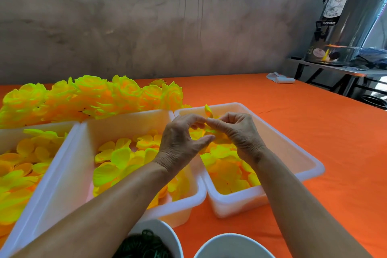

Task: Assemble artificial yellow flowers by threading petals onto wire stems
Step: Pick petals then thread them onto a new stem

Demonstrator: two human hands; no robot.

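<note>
We count heap of finished yellow flowers (92,98), upper left on orange counter (293,123): many done. Three white trays (278,132) hold plenty loose petals (119,157): much left. Centre frame, left hand (180,144) and right hand (234,132) meet; both grips pinch small yellow petal bud (208,111). Wire stem hidden. Bowl of green wire (144,245) at bottom.

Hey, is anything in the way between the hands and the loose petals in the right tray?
Nothing visible. Both hands, left and right, are directly above the right tray, working a small petal piece between the fingertips. The loose petals lie uncovered just beneath them, with open space between.
</note>
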